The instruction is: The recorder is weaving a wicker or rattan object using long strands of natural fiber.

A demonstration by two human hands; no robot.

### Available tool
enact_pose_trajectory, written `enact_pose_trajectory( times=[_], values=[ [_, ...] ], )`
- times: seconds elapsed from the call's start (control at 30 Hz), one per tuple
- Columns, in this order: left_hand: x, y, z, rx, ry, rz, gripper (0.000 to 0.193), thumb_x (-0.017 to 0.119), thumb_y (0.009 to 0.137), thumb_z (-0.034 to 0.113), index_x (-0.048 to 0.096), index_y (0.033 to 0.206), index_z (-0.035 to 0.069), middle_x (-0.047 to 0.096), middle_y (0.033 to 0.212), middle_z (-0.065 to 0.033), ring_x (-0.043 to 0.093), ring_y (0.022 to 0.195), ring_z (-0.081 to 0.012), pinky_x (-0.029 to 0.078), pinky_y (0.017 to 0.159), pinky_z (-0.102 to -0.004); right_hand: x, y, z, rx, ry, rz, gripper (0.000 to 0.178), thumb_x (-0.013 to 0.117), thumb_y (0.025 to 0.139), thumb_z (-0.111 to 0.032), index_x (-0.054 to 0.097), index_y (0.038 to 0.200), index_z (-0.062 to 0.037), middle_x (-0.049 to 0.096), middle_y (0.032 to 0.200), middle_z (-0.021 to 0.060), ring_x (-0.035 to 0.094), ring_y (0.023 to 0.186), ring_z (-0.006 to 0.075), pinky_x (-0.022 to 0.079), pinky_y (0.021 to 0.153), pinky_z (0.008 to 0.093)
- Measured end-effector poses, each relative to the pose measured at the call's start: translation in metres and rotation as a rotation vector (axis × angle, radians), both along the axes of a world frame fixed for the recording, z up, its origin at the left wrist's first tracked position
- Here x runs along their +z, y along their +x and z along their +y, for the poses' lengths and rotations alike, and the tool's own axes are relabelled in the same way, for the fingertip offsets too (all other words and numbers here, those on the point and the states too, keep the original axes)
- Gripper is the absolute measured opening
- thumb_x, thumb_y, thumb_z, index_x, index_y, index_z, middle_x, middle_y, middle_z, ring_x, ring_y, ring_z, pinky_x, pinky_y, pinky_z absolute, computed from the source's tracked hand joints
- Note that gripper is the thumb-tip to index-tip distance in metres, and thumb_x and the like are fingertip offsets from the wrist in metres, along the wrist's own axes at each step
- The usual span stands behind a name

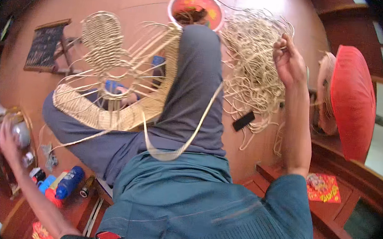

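Note:
A woven straw piece (108, 120) rests across my bent left leg and against my right knee. It has a broad angled band, a small ring with cords fanning out, and a rounded woven pad (101, 30) at its far end. Loose cords trail from it, and one pale strand (165, 155) loops over my lap. Neither hand touches the piece. My left hand (9, 141), smeared by motion, reaches out to the left over a tray of tools (29, 124); its fingers are unclear. My right hand (291, 64) is raised at the right beside the cord pile, fingers loosely curled and apart, nothing visible in them.
A heap of tangled straw cord (252, 65) lies on the floor, with a dark phone-like block (244, 121) at its edge. A red-patterned basin (215, 15) stands beyond my knee. A folding stool (46, 46) is far left, a blue bottle (70, 182) near left, a red cushion (352, 102) right.

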State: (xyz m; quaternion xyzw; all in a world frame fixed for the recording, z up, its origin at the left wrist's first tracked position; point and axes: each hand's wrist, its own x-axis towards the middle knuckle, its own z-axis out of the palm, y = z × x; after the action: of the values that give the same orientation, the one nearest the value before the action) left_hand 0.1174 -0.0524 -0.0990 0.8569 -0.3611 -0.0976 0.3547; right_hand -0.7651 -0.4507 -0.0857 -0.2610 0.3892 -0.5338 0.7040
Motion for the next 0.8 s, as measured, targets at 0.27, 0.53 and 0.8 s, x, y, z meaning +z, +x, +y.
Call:
enact_pose_trajectory(
  times=[0.27,0.53,0.8],
  values=[
    [0.072,-0.453,-0.155,-0.840,-0.090,0.664,0.067,0.079,0.102,0.019,0.050,0.159,-0.001,0.071,0.139,-0.0176,0.064,0.139,-0.0258,0.048,0.120,-0.0412,0.016,0.229,0.145,0.501,-0.023,-0.372,0.032,0.046,0.123,-0.033,0.060,0.124,-0.0038,0.072,0.113,0.0133,0.076,0.122,0.0322,0.067,0.102,0.0431],
    [0.058,-0.383,-0.119,-0.652,0.115,0.765,0.036,0.057,0.118,0.035,0.079,0.114,0.006,0.054,0.083,0.0087,0.046,0.073,-0.0031,0.037,0.063,-0.0225,-0.012,0.239,0.128,0.530,0.043,-0.333,0.032,0.047,0.123,-0.035,0.060,0.124,-0.0057,0.071,0.110,0.0109,0.077,0.109,0.0290,0.067,0.090,0.0374],
    [0.093,-0.262,-0.056,-0.311,0.292,0.127,0.029,0.063,0.112,0.022,0.074,0.098,0.000,0.073,0.088,-0.0035,0.066,0.084,-0.0166,0.052,0.080,-0.0348,-0.021,0.260,0.127,0.546,0.036,-0.295,0.033,0.048,0.123,-0.035,0.061,0.124,-0.0046,0.074,0.111,0.0128,0.077,0.108,0.0278,0.066,0.092,0.0373]
  ],
)
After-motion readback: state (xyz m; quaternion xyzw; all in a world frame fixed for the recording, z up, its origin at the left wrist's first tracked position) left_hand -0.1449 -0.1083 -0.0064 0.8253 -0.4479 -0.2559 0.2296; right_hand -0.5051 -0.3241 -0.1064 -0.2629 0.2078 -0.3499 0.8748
